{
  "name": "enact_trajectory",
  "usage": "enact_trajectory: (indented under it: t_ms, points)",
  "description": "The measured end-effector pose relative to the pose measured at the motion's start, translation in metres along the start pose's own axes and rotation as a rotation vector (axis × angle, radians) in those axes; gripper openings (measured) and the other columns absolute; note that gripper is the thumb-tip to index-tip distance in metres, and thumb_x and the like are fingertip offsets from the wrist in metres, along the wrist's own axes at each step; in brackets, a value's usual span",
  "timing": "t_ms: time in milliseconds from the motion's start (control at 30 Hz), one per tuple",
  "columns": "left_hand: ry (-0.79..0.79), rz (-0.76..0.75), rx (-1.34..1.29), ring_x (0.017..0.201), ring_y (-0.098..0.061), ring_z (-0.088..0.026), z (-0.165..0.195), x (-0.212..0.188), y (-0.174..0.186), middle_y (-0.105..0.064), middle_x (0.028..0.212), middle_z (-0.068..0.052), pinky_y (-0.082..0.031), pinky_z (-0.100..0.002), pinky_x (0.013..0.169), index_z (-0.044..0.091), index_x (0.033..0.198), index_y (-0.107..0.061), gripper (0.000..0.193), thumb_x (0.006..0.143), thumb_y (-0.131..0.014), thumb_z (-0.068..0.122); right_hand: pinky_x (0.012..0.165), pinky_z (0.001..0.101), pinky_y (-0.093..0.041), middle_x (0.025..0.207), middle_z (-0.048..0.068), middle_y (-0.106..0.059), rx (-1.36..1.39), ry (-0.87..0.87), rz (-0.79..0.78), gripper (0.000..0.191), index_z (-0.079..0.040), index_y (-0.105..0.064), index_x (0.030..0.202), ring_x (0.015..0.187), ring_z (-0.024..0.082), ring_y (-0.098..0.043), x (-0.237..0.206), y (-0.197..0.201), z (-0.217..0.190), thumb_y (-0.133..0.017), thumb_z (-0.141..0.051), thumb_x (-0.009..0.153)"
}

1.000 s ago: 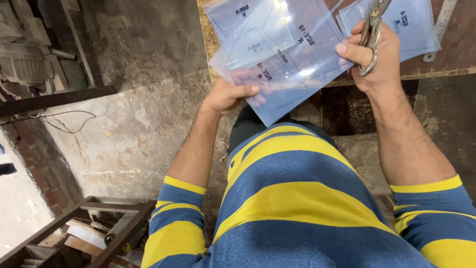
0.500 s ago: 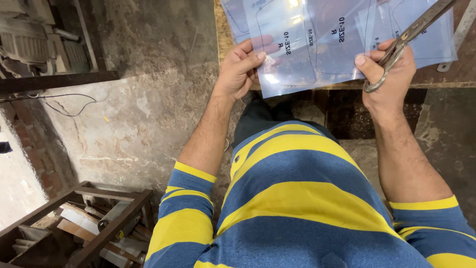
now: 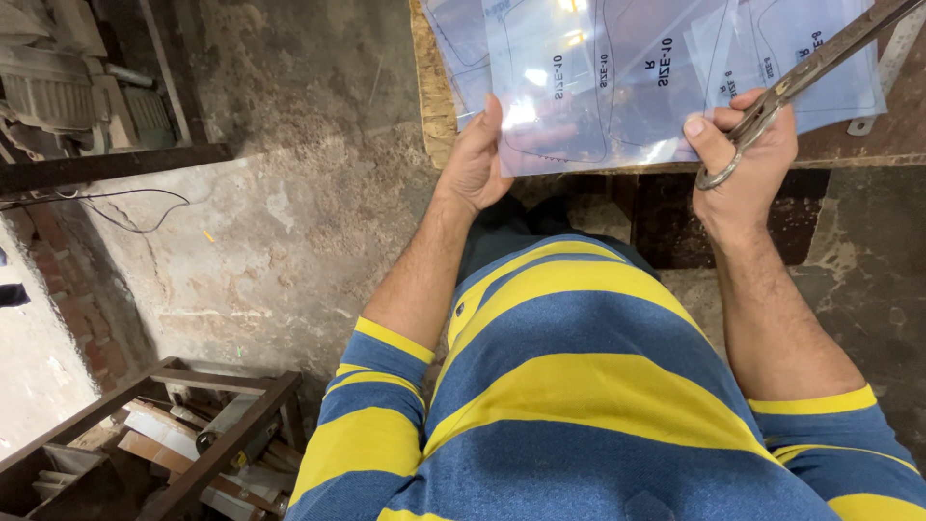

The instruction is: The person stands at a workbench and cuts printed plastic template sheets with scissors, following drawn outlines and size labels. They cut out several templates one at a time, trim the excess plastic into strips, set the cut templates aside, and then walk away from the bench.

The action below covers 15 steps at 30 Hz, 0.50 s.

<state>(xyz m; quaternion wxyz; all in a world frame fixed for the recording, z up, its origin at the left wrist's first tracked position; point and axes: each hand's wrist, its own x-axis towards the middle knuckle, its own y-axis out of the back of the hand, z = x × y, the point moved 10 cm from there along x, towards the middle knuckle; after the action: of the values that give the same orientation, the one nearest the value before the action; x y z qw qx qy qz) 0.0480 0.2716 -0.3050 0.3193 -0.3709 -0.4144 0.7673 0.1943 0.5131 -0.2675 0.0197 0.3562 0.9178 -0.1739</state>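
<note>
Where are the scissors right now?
In the head view, upper right: the scissors are gripped in the right hand, over the clear sheets on the workbench.

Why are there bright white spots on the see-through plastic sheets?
In the head view, that is glare: light bounces off the shiny clear plastic sheets near the top edge and beside the left hand; the scissors in the right hand also gleam; the floor stays dim, and the picture is sharp.

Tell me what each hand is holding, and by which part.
Left hand grips the clear plastic sheets by their lower-left edge; right hand holds metal scissors by the handle loops.
</note>
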Motion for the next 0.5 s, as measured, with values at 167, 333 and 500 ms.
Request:
enact_trajectory:
  t_ms: [167,333,500]
  points:
    - [-0.148,0.145,0.193,0.129,-0.064,-0.039,0.06,0.014,0.007,-0.059,0.147,-0.027,-0.055,-0.053,0.109,-0.004,0.154,-0.043,0.081,0.1,-0.067,0.052,0.076,0.0271,-0.058,0.093,0.01,-0.065,0.059,0.042,-0.117,0.038,0.003,-0.054,0.119,0.08,0.016,-0.064,0.017,0.001,-0.012,-0.088,0.009,0.1]
    - [-0.547,0.214,1.351,0.128,-0.061,-0.032,0.159,0.015,-0.042,-0.061,0.139,-0.02,-0.056,-0.046,0.105,0.002,0.147,-0.05,0.083,0.089,-0.093,0.043,0.068,0.0288,-0.062,0.089,0.012,-0.07,-0.089,-0.022,-0.305,0.034,0.001,-0.057,0.116,0.076,0.02,-0.072,0.042,0.007,-0.029,-0.088,0.002,0.1]
    - [-0.106,-0.061,1.661,0.095,-0.071,-0.018,0.122,0.073,-0.081,-0.075,0.105,-0.009,-0.06,-0.032,0.084,0.002,0.114,-0.072,0.055,0.078,-0.097,0.035,0.073,0.0257,-0.063,0.094,0.007,-0.07,-0.326,-0.027,-0.536,0.03,-0.004,-0.063,0.118,0.086,0.014,-0.073,0.082,-0.008,-0.063,-0.085,-0.006,0.096]
